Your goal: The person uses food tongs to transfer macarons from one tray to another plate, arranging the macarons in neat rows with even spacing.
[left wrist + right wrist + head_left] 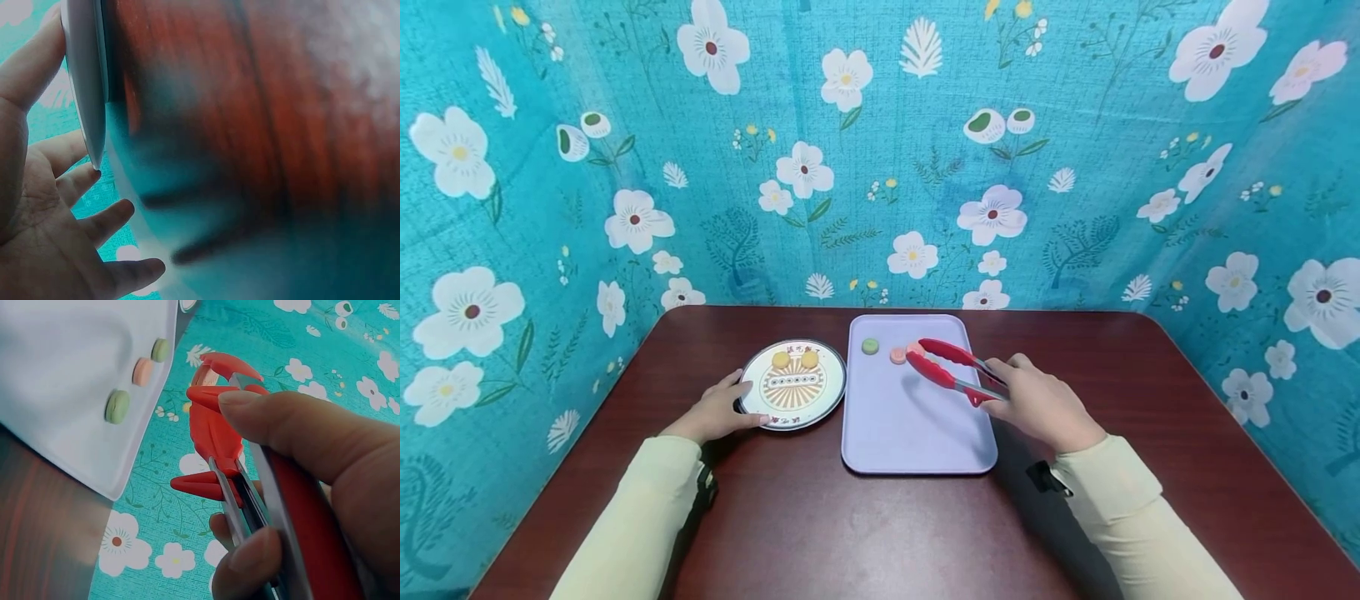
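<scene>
My right hand (1037, 404) grips a pair of red-tipped tongs (951, 383) over the tray. Between the red tips, in the right wrist view, is a pinkish macaron (205, 376), partly covered by them. Behind, on the pale lilac tray (917, 433), lie a pink macaron (142, 372) and two green macarons (117, 407); one of the greens is hidden in the head view. My left hand (718, 407) rests at the left rim of a round patterned plate (827, 392), thumb and fingers spread along its edge. Two yellow macarons (795, 359) sit on the plate.
The plate stands immediately left of the tray on a dark brown wooden table (850, 533). A turquoise flowered cloth (880, 150) hangs behind the table and along both its sides.
</scene>
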A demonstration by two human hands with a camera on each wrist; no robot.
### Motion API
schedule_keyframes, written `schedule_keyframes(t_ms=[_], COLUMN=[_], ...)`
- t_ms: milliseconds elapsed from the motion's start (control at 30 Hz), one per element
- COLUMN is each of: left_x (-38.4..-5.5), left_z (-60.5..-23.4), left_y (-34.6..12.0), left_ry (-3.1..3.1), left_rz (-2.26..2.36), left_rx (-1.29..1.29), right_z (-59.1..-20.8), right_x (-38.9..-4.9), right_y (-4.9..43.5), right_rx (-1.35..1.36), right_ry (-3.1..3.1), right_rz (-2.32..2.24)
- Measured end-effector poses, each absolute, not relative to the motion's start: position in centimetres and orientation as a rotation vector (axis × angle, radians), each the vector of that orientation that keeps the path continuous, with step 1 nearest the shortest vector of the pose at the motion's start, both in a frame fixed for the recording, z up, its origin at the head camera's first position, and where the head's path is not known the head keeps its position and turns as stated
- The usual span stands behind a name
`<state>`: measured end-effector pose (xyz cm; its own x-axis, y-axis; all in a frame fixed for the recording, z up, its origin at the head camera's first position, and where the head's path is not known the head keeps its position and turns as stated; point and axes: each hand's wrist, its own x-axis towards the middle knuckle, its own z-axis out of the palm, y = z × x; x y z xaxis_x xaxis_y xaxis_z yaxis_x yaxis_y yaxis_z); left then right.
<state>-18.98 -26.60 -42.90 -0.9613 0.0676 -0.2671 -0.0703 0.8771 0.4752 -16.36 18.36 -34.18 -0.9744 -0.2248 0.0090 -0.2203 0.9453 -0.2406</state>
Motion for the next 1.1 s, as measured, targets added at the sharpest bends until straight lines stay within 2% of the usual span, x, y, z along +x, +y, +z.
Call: schedule_keyframes(t_ms=[1100], left_x=[-19.3], left_z=[-43.0], left_y=[-26.5], left_ry=[2.785], left_rz=[0.668], left_rx=[0.009], right_z=[-33.6], right_x=[-17.7], right_y=[16.6], right_rx=[-0.392], right_ry=[3.089], right_rz=[-0.387])
